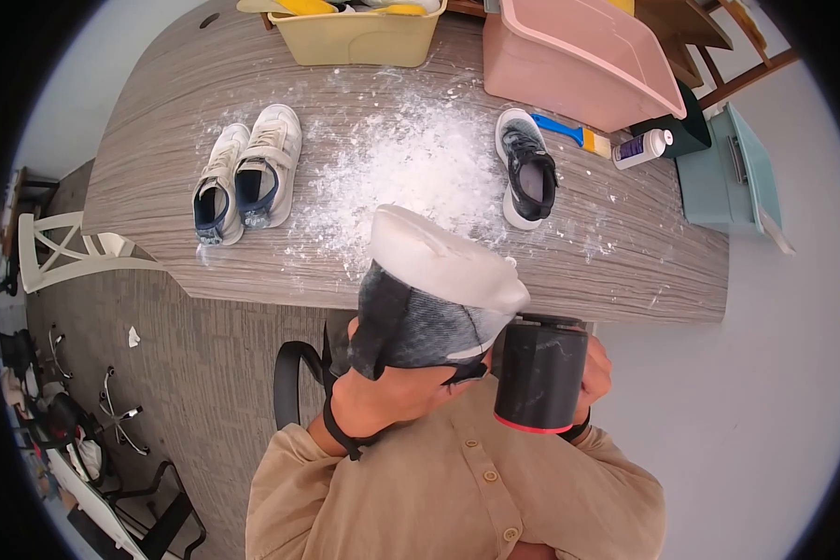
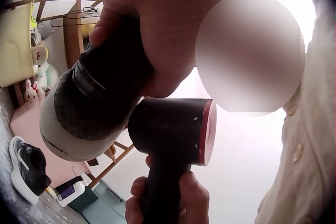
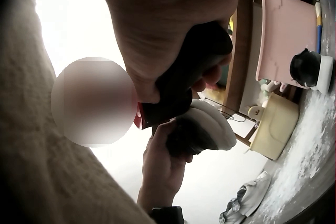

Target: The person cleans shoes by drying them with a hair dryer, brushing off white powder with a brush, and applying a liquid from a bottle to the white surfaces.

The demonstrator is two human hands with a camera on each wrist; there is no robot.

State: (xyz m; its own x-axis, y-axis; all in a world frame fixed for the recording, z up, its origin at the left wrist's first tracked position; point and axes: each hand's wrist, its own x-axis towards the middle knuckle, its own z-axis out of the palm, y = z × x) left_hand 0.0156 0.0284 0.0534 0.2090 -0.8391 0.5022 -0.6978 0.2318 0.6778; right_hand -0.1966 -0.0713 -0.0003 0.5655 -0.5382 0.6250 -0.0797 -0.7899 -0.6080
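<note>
Close to the camera: black-and-white shoe held up beside a dryer-like tool

At the far left of the frame, beyond the edge of the table, a white chair. Right of it, in the upper left, a pair of pale shoes side by side on the tabletop, dark blue at the heels. At the top, left of centre, a yellow bin. Below it, in the upper middle, a broad spill of white powder, thickest at its centre.

Mid-frame, just below the powder, the black-and-white shoe, tilted, white sole along the top, dusted black upper underneath. Clamps the left hand round that upper, fingers curled on it; cannot tell about any fingertips inside the collar.

Right of centre, the tool, red rim toward the bottom of the frame, opposite end close to the sole. Contact or gap, running or off: cannot tell. Clamps the right hand round the handle, fingers and thumb plain in the left wrist view.

Upper right: a lone black shoe, a blue-handled brush, a white bottle, a pink bin behind, a teal box at the table's edge.

Could scatter powder over the lone and pale shoes, if blowing and turned toward the spill. Could scuff or overheat the sole, through working this close. Could drop the shoe into the powder, through a loosened hold on a dusty, probably slippery upper.
</note>
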